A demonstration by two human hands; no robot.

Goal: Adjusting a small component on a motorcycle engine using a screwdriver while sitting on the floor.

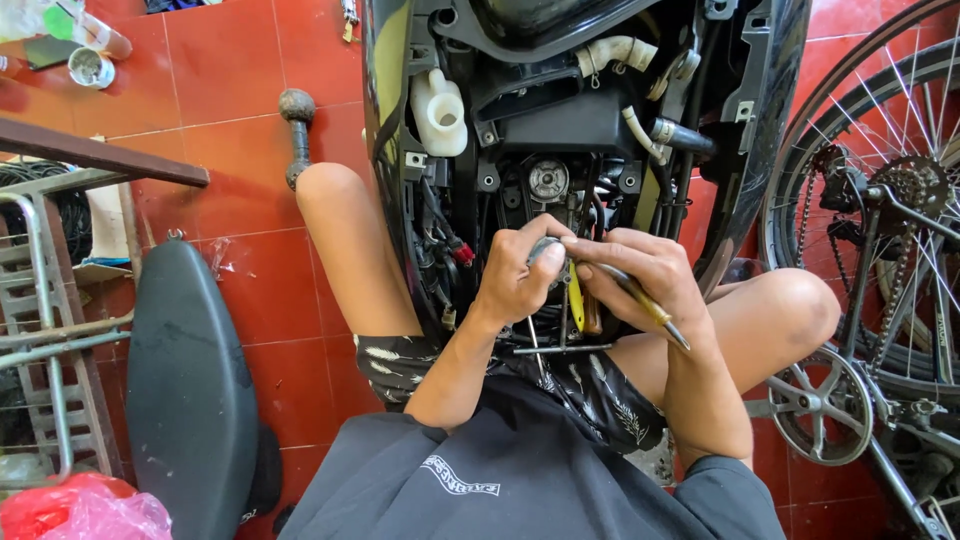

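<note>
Dark shirt (520, 480) nearest | your left grip (515, 280) curled shut on small grey metal part (545, 250) | right grip (640, 275) clamped around yellow-handled screwdriver (577, 297), slim brass-coloured tool (650, 305) | both below open scooter engine bay (560, 130) | judged light, stiff, oily-slippery; hold handle.

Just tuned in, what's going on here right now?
A person sits on a red tiled floor facing the opened body of a scooter, its inner parts and hoses exposed. The left hand pinches a small grey part at the frame, and the right hand meets it, holding a yellow-handled tool and a slim metal tool. A removed black panel lies to the left; a bicycle stands at right.
</note>
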